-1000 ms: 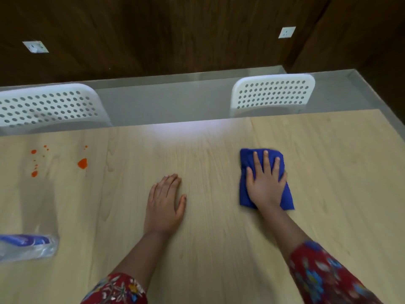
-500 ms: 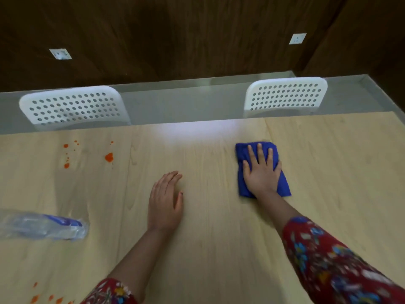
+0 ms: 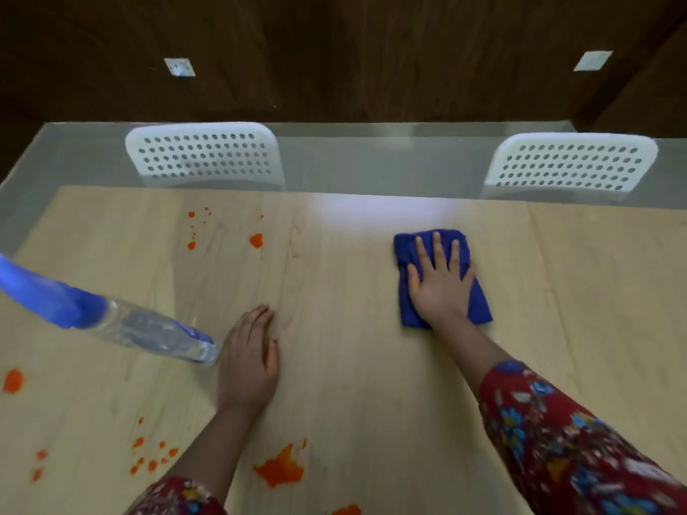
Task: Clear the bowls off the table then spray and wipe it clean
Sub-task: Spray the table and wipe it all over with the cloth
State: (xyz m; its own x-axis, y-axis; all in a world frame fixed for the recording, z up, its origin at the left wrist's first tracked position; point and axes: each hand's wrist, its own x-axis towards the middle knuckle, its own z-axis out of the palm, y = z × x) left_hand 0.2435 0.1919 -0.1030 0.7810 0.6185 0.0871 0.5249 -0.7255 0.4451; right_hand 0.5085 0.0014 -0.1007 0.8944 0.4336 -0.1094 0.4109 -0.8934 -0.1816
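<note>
A folded blue cloth (image 3: 409, 250) lies on the light wooden table (image 3: 334, 366), right of centre. My right hand (image 3: 440, 280) presses flat on it with fingers spread. My left hand (image 3: 249, 351) rests flat on the bare table near the middle. A clear spray bottle (image 3: 148, 328) with a blue head stands just left of my left hand, leaning out of view at the left edge. Orange stains (image 3: 256, 239) dot the far left of the table, and a larger orange splash (image 3: 280, 468) lies near the front edge. No bowls are in view.
Two white perforated chairs (image 3: 204, 158) (image 3: 568, 163) stand behind the far edge of the table. A grey floor strip and a dark wooden wall lie beyond them. More orange spots (image 3: 15, 379) mark the front left.
The view has swung left and pulled back, bringing the spray bottle and the front stains into sight. My right hand with the cloth has slid slightly away from me. My left hand stays flat.
</note>
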